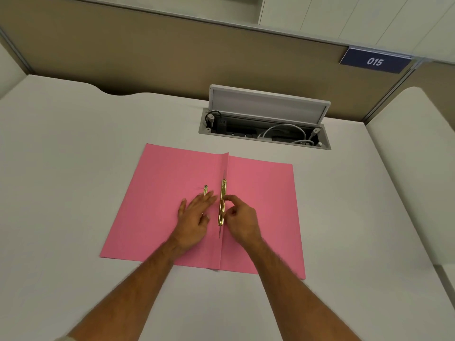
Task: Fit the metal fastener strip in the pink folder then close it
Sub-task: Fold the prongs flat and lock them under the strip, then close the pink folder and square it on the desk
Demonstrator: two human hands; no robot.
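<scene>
The pink folder [261, 205] lies open and flat on the white desk. A gold metal fastener strip [223, 193] runs along its centre fold, with thin prongs sticking out at both ends. My right hand [240, 217] pinches the strip's lower half from the right with thumb and forefinger. My left hand [194, 215] rests flat on the left flap, fingers spread beside the strip. A second small gold metal piece [205, 190] lies on the left flap, partly under my left fingertips.
An open cable box [266, 119] with its lid raised sits in the desk behind the folder, holding plugs and white cables. A tan partition [172, 52] stands behind, with a blue "015" sign [375, 60]. Another desk surface [416, 168] lies to the right.
</scene>
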